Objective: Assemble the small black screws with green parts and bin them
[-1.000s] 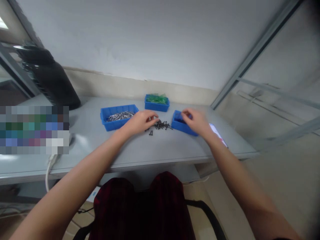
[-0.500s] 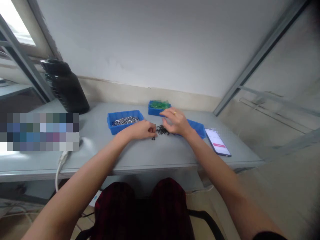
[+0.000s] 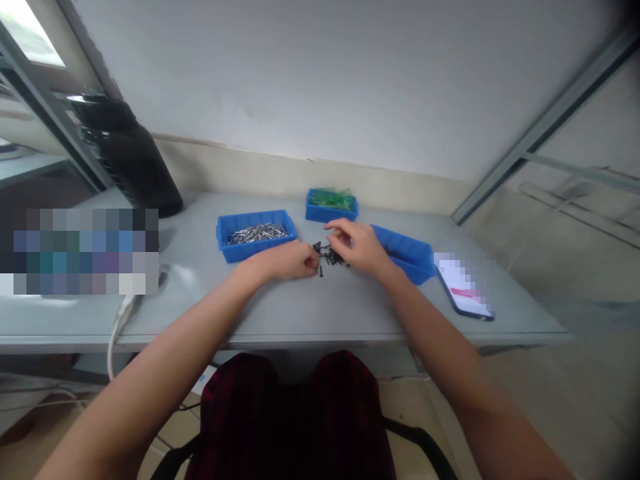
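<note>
A small pile of black screws (image 3: 334,256) lies on the grey table between my two hands. My left hand (image 3: 296,259) rests at the pile's left edge with its fingers curled closed; whatever they may hold is hidden. One loose screw (image 3: 321,271) lies just beside those fingertips. Over the right side of the pile hovers my right hand (image 3: 361,247), its index finger stretched out and a gap between finger and thumb. Behind my right wrist is a blue bin (image 3: 413,257) with some dark pieces inside, partly covered by the hand.
Silver metal pins or screws fill a blue bin (image 3: 233,251) at left. Green pieces sit in a smaller blue bin (image 3: 331,214) near the wall. A phone (image 3: 465,290) lies at right; a black bottle (image 3: 135,160) and a white cable (image 3: 120,320) are at left.
The view has shifted slightly, so the bins and phone sit farther right and apart. Both hands stay at the screw pile, with the right fingers a little differently posed.
</note>
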`<action>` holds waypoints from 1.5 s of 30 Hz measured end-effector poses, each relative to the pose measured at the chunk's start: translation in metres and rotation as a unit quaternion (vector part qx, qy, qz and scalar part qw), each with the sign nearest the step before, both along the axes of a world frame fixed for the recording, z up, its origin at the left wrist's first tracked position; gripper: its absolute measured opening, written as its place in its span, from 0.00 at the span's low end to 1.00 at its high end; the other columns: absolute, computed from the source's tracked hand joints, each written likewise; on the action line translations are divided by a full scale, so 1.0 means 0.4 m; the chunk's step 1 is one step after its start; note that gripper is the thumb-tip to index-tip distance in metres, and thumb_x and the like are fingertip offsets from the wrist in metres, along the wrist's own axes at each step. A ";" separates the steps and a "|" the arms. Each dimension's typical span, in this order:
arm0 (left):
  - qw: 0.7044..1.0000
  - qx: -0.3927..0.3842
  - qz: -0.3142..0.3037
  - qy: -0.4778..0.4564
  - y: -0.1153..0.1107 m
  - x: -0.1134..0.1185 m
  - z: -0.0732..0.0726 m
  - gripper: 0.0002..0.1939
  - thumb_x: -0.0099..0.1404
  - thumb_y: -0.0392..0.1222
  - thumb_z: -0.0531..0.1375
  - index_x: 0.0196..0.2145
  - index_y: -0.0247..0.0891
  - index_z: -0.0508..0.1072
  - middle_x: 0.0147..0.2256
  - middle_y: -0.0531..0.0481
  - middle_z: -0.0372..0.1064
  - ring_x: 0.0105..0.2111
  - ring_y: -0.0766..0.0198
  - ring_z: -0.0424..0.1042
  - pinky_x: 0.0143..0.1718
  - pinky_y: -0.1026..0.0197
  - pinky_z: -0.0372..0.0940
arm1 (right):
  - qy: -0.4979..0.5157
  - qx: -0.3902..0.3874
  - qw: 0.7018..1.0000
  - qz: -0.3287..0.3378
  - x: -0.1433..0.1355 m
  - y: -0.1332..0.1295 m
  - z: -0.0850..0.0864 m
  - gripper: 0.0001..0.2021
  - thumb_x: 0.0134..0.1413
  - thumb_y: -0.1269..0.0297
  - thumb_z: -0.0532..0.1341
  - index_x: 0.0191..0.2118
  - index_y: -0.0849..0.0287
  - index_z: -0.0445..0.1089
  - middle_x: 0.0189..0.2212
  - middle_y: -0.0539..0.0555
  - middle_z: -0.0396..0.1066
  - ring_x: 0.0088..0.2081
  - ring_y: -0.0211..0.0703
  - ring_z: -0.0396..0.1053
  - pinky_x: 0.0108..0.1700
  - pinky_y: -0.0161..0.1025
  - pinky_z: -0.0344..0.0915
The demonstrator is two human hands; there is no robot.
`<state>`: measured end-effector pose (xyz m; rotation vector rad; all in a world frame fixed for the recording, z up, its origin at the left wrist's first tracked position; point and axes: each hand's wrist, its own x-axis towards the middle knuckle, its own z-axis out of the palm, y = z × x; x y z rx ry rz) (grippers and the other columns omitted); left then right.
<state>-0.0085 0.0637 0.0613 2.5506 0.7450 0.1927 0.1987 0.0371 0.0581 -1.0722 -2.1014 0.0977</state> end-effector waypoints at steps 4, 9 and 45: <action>1.000 0.010 0.012 0.001 0.003 0.002 -0.003 0.07 0.58 0.35 0.57 0.30 0.39 0.76 0.26 0.52 0.73 0.23 0.66 0.67 0.25 0.64 0.57 | -0.025 -0.049 0.998 -0.002 0.004 -0.002 0.005 0.11 0.61 0.61 0.56 0.43 0.56 0.73 0.23 0.48 0.68 0.26 0.38 0.64 0.32 0.36 0.60; 0.999 0.026 -0.014 -0.020 0.020 0.001 -0.024 0.12 0.58 0.33 0.54 0.33 0.39 0.77 0.26 0.51 0.74 0.22 0.67 0.67 0.26 0.64 0.57 | -0.029 -0.072 0.997 -0.010 0.004 -0.004 0.008 0.11 0.62 0.60 0.56 0.43 0.57 0.73 0.24 0.49 0.69 0.26 0.38 0.64 0.32 0.36 0.58; 0.956 0.088 0.142 -0.243 0.019 0.011 0.008 0.08 0.66 0.43 0.59 0.37 0.37 0.76 0.27 0.52 0.72 0.28 0.67 0.69 0.31 0.64 0.61 | -0.061 -0.076 0.995 0.000 0.017 0.002 0.014 0.15 0.67 0.56 0.54 0.44 0.55 0.76 0.39 0.53 0.78 0.38 0.44 0.72 0.40 0.37 0.61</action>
